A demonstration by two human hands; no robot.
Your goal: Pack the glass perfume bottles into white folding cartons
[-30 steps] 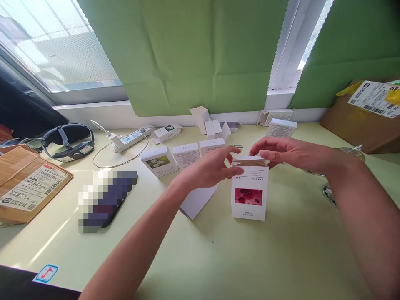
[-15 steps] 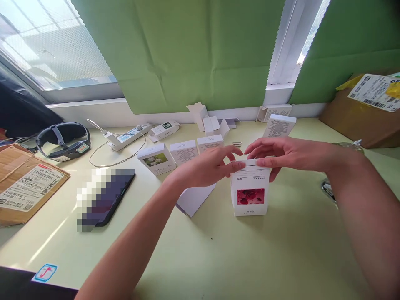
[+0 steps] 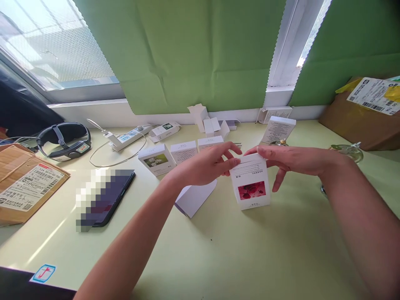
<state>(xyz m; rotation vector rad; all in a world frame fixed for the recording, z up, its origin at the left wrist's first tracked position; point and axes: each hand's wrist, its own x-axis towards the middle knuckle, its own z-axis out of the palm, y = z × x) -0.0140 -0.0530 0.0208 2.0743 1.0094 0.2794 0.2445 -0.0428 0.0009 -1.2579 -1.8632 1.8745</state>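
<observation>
A small white carton (image 3: pixel 254 177) with a red rose picture and upside-down print stands tilted on the table, its lower edge at the tabletop. My right hand (image 3: pixel 286 160) grips the carton's upper right part, thumb over the top edge and fingers partly hidden behind. At the upper left corner, the curled fingers and thumb of my left hand (image 3: pixel 214 164) pinch the carton. A flat piece of white card (image 3: pixel 198 198) lies beneath my left wrist. Behind that hand stand several white boxes, one with a white-flower picture (image 3: pixel 157 160).
Left on the table (image 3: pixel 212 266) are a phone (image 3: pixel 115 200), a headset (image 3: pixel 64 141), a power strip (image 3: pixel 131 137) and a cardboard parcel (image 3: pixel 31 187). Opened cartons (image 3: pixel 212 125) lie by the wall. A glass item (image 3: pixel 351 152) and a brown box (image 3: pixel 359 121) are on the right.
The rose carton has tipped and turned slightly, its base shifting up and right. My right hand has moved a little right, its fingers more spread. My left hand has barely moved.
</observation>
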